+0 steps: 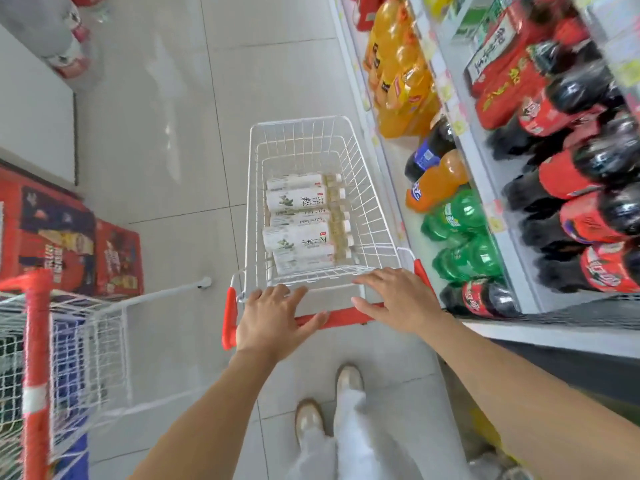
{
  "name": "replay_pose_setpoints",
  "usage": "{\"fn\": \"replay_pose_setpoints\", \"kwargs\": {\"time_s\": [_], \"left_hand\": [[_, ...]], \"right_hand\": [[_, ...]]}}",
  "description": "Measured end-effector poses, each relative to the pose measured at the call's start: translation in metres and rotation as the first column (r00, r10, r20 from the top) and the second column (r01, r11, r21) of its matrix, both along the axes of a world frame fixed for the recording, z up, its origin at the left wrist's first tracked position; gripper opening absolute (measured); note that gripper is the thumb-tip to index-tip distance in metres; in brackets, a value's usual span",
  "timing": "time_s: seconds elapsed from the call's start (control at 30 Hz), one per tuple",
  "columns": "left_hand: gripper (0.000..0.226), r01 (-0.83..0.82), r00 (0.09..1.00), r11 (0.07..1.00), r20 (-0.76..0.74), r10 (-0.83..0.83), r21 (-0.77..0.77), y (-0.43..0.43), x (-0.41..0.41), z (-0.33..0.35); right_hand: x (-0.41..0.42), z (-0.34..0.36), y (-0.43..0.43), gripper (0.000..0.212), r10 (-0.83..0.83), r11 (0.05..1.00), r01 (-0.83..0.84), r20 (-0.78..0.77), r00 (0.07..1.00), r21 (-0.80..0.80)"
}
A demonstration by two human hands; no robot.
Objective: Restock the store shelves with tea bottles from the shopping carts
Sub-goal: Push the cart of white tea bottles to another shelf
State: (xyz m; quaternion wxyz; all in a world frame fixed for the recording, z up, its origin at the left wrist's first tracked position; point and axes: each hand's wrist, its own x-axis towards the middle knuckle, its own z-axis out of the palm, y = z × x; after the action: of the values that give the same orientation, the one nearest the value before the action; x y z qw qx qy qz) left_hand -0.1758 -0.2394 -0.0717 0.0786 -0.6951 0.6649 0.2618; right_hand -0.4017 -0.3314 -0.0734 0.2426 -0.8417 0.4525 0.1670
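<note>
The cart (pixel 370 216) w/ the red handle (pixel 339 318) is touched by both hands; the left hand (pixel 273 320) is laid flat on the handle, fingers spread wide, nothing gripped; the right hand (pixel 394 299) is laid flat on the back rim, fingers straight, nothing held. The tea bottles (pixel 301 216) are lying on their sides in the bottom of the cart; none is picked up yet. W/ no firm grip the cart could roll off or swing; the shelves (pixel 479 188) are just beside it on the right, so soda bottles (pixel 588 168) could be bumped & knocked down; a 2nd cart (pixel 93 327) near on the left could be hit too.
</note>
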Motion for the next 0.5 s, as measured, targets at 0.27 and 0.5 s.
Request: {"fn": "replay_pose_setpoints", "kwargs": {"time_s": [0.27,0.5], "left_hand": [[0.095,-0.074,0.997,0.997,0.005,0.074,-0.037,-0.138,0.059,-0.001],[0.106,-0.089,0.996,0.995,0.007,0.089,-0.035,-0.263,0.127,-0.005]], "right_hand": [[0.064,0.006,-0.149,0.058,0.069,0.998,-0.069,0.021,0.997,-0.011],[0.133,0.005,-0.278,0.073,0.09,0.996,-0.09,0.003,0.996,-0.001]]}}
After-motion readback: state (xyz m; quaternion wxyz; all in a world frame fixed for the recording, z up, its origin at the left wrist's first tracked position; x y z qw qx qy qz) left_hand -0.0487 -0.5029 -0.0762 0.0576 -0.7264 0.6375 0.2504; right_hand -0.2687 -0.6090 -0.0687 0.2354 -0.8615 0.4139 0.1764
